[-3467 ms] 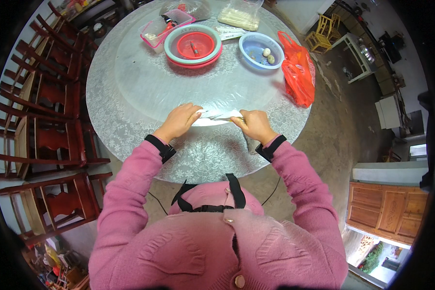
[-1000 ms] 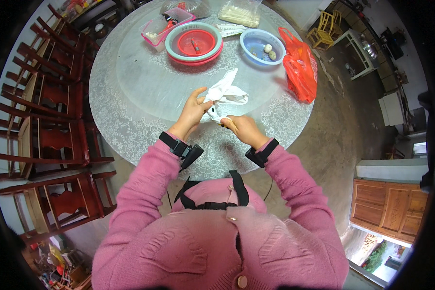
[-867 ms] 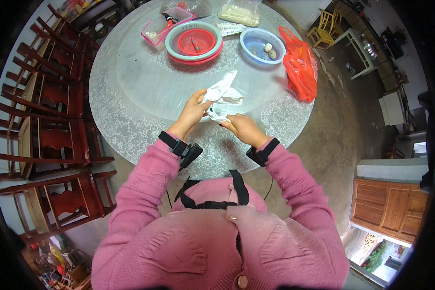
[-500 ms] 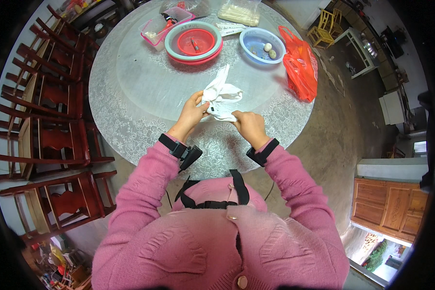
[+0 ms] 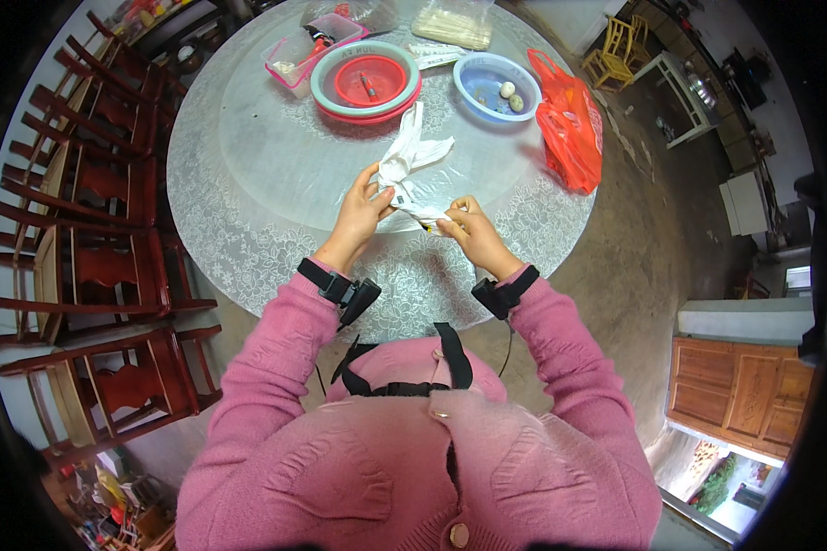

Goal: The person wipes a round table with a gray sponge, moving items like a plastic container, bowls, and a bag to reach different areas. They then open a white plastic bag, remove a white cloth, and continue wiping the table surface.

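Over the near part of the round table, I hold a crumpled white plastic bag between both hands. Its two twisted ends stick out, one away from me and one to the right. My left hand grips the bag's left side, thumb pressed on it beside a small dark mark. My right hand pinches the bag's lower right part, where a bit of yellow and black shows at the fingers. Whatever is inside the bag is hidden.
Stacked basins, a pink-rimmed box, a blue basin with two egg-like things, a red plastic bag and a clear bag of pale sticks stand farther back. Wooden chairs line the left.
The white bag's ends have shifted slightly left and away, and its lower right part is pulled narrower. My right hand has turned, its fingers raised more, and yellow and black now shows there.
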A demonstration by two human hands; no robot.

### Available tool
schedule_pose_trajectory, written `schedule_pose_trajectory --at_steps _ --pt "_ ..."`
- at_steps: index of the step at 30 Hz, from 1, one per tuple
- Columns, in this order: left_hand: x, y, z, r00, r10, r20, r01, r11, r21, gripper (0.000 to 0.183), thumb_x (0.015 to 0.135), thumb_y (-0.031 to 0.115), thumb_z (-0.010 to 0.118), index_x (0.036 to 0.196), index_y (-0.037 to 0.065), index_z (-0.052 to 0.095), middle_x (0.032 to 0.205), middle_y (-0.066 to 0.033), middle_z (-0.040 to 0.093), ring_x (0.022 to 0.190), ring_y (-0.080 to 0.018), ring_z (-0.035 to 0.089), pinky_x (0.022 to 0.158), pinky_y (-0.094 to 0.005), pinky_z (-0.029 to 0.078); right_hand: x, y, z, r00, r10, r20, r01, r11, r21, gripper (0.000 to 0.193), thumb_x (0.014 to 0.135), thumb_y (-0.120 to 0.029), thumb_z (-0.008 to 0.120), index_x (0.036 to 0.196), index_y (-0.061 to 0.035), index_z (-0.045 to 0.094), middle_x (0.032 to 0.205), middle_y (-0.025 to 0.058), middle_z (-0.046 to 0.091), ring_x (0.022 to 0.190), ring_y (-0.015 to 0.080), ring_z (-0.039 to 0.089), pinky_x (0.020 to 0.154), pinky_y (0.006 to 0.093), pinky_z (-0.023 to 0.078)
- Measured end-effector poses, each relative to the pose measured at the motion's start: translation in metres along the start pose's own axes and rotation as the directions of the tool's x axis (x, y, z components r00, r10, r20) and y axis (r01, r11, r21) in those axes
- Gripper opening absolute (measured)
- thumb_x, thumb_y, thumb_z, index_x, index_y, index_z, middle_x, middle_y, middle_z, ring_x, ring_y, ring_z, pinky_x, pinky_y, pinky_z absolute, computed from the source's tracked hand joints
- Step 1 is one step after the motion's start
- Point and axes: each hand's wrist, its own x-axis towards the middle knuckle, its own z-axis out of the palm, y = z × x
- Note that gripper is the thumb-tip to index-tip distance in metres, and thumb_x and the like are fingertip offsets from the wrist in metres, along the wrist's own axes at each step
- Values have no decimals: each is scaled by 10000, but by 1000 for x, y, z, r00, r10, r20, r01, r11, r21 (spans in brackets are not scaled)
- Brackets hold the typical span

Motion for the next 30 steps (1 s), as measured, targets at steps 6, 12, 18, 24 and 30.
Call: schedule_pose_trajectory --at_steps 6,12,18,24,30 --pt "-1 7 -2 989 54 135 -40 993 -108 566 1031 48 561 1528 24 291 1230 -176 673 1171 -237 658 995 -365 556 4 -1 5 958 254 132 -283 912 298 380 1078 -295 524 1090 52 678 925 57 589 823 123 590 746 273 533" --pt "-5 17 -1 963 60 264 -29 992 -120 556 1028 63 560 1524 19 313 1262 -180 658 1211 -256 636 1056 -414 510 11 -1 4 932 315 177 -346 921 180 433 1092 -348 473 1123 30 682 900 39 657 787 99 588 718 273 516" --pt "-1 15 3 916 78 394 -79 997 -13 458 1028 94 558 1461 -1 445 1322 -99 625 1234 -185 587 1089 -370 450 20 0 7 922 345 177 -384 879 284 426 1087 -356 475 1225 2 660 972 11 681 802 89 602 705 271 508" --pt "1 15 -5 902 58 427 -163 963 214 417 1034 128 553 1425 -7 501 1341 -59 614 1243 -145 553 1090 -327 411 19 -13 1 854 446 269 -507 590 628 393 1093 -335 465 1242 -8 625 951 22 675 741 79 610 642 260 532" --pt "-4 -2 -3 920 40 389 -109 982 156 411 1045 162 550 1417 -6 498 1340 -77 618 1258 -169 554 1094 -340 409 28 -12 -12 817 468 337 -479 226 848 260 1084 -206 472 1172 10 589 885 61 654 671 119 619 589 260 545"
